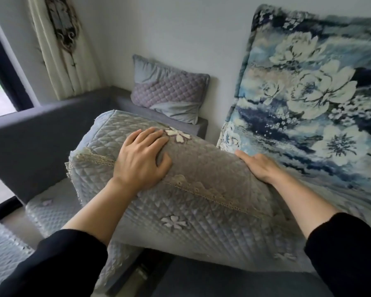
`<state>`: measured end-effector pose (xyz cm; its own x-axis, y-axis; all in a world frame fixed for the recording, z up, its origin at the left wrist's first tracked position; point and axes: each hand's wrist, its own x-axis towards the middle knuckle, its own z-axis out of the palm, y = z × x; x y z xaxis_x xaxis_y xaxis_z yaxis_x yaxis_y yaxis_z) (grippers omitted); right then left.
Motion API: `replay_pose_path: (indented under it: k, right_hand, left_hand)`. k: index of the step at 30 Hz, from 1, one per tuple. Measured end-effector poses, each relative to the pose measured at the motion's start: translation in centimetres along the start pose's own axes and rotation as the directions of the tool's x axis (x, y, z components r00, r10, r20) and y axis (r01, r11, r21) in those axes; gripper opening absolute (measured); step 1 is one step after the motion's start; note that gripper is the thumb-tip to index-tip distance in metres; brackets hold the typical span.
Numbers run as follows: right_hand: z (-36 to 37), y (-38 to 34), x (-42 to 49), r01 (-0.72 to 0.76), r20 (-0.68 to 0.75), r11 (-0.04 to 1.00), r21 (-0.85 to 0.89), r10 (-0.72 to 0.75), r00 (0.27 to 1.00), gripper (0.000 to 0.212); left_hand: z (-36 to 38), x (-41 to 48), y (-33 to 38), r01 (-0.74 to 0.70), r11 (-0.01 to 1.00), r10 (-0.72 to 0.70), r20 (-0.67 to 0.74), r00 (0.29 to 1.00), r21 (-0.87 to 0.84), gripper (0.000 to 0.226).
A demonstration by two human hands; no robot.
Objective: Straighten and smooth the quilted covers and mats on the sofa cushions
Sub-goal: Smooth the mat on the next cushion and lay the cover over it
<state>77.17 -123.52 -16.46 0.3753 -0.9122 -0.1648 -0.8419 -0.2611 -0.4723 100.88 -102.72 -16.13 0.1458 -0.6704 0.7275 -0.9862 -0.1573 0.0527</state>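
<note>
While both arms reached forward in black sleeves, the left hand (142,160) lay palm down on the quilted cover (201,202), fingers spread apart and pressed flat into the fabric rather than gripping it. The right hand (258,166) rested on the cover's upper right edge, fingers together and extended; whether the thumb curled under the edge could not be told.

The cover — grey-blue, diamond-stitched, with a lace trim (203,195) running across it and small appliqué flowers (173,222) — was wrapped over a bulky cushion that sat tilted in the middle of the view, above the dark sofa seat (223,281). Its lower left corner hung down loosely past the cushion.

Just beside the right hand, a large blue floral cushion (313,99) leaned upright against the wall. Further back, a smaller pillow (169,91) with a lilac quilted band stood propped in the corner on the grey sofa base. Another quilted mat (53,211) lay flat on the seat at lower left, near the sofa's grey arm (30,142). A patterned curtain (62,46) hung beside the window at upper left.
</note>
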Motion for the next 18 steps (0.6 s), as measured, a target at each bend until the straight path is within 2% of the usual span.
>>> replay_pose_path:
  k: [2,4,6,9,11,13,15,18]
  right_hand:
    - [0.0,-1.8,0.3,0.015,0.009,1.0,0.017,-0.015,1.0,0.101]
    - [0.4,-3.5,0.6,0.036,0.025,0.999,-0.028,-0.035,0.999,0.101]
    - [0.8,-4.7,0.6,0.059,0.048,0.99,-0.131,-0.053,0.997,0.085]
    - [1.5,-6.3,0.8,0.055,0.044,0.979,-0.197,-0.047,0.998,0.065]
    - [2.1,-8.6,1.1,0.088,0.023,0.987,-0.134,-0.086,0.996,0.051]
    - [2.9,-11.4,1.4,0.145,0.001,0.989,0.0,-0.145,0.989,0.046]
    - [4.0,-14.1,2.0,0.182,-0.062,0.982,0.049,-0.179,0.982,0.05]
    - [5.3,-16.3,2.7,0.227,-0.162,0.974,0.016,-0.221,0.962,0.061]
  left_hand:
    - [-0.4,1.4,-2.4,0.049,0.999,-0.049,0.031,0.998,0.009,0.041]
    - [-0.5,2.6,-5.3,0.131,0.991,-0.134,0.063,0.989,0.041,0.046]
    - [-0.1,3.8,-7.7,0.204,0.977,-0.209,0.088,0.974,0.064,0.052]
    - [1.5,5.9,-8.8,0.229,0.973,-0.231,0.111,0.967,0.026,0.055]
    - [2.9,7.8,-8.5,0.199,0.98,-0.196,0.14,0.971,-0.012,0.055]
    - [3.9,9.0,-8.4,0.191,0.981,-0.184,0.161,0.97,-0.03,0.052]
    - [4.8,9.8,-9.1,0.205,0.978,-0.197,0.145,0.97,-0.039,0.046]
    - [6.1,10.2,-9.4,0.221,0.963,-0.215,0.051,0.975,-0.156,0.035]
